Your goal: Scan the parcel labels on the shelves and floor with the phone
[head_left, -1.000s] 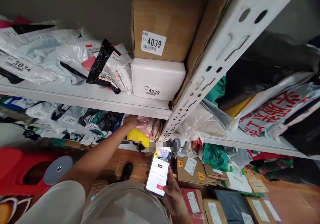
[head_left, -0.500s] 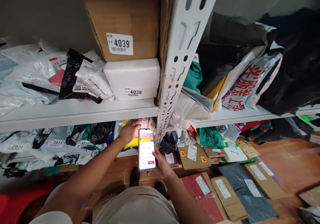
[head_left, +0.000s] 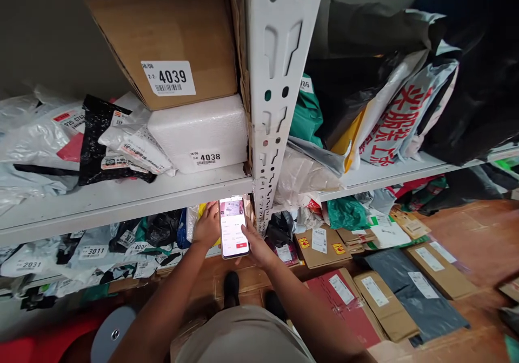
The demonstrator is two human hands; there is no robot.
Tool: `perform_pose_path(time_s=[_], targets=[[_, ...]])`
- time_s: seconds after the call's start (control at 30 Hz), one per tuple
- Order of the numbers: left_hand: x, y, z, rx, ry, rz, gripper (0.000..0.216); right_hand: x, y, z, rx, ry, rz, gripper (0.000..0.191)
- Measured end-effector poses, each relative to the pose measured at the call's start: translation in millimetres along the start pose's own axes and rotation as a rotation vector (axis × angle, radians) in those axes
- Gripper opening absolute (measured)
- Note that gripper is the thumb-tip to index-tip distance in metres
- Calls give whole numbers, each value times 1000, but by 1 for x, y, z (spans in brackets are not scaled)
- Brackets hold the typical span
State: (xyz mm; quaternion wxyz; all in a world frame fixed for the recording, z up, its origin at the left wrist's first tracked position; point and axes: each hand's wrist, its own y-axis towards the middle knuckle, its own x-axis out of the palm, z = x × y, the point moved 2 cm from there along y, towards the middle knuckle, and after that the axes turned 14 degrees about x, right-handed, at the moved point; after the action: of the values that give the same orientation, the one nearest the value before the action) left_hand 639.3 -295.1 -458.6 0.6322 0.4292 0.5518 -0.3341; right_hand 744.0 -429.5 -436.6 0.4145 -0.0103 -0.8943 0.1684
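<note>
A lit smartphone [head_left: 233, 227] stands upright in the right hand [head_left: 254, 246], whose fingers wrap its right edge and lower back, screen toward the camera, low in the middle of the view just under the front lip of the white metal shelf [head_left: 133, 198]. Just left of the phone, the left hand [head_left: 208, 226] reaches into the lower shelf level with its fingers pressed onto a yellow parcel [head_left: 201, 212]; whether they close round it cannot be told, since the phone and the shelf edge hide the fingertips. Beside that parcel, further left on the same level, lie grey and black poly mailers, one with a label reading 3011 [head_left: 93, 251]. On the shelf above, a white foam box labelled 4038 [head_left: 198, 133] sits under a brown carton labelled 4039 [head_left: 170, 41], with more plastic mailers [head_left: 121, 141] leaning against them on the left. A perforated white upright post [head_left: 275, 82] rises just right of the phone. To the right of the post, the next bay holds green, black and white bags, one printed with red characters [head_left: 399, 120]. On the wooden floor at the near right lie flat cardboard parcels [head_left: 381, 303] and a red one [head_left: 344, 309].
</note>
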Motion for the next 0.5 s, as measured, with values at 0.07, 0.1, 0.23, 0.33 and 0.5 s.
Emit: perform_pose_path(time_s=[0.07,0.1,0.23,0.33,0.5], targets=[[2,0,0,-6,-4,-4,46,0,-1,-1,3,-3,4,66],[3,0,-1,-14,-8,-4,46,0,-1,-2,4,-3,7,67],[4,-1,-1,-53,-18,4,46,0,-1,-2,7,1,13,65],[4,-1,-1,-69,-35,2,47,-1,-1,-1,10,8,10,63],[-1,1,2,-99,-98,-26,48,-2,1,1,5,17,0,57]])
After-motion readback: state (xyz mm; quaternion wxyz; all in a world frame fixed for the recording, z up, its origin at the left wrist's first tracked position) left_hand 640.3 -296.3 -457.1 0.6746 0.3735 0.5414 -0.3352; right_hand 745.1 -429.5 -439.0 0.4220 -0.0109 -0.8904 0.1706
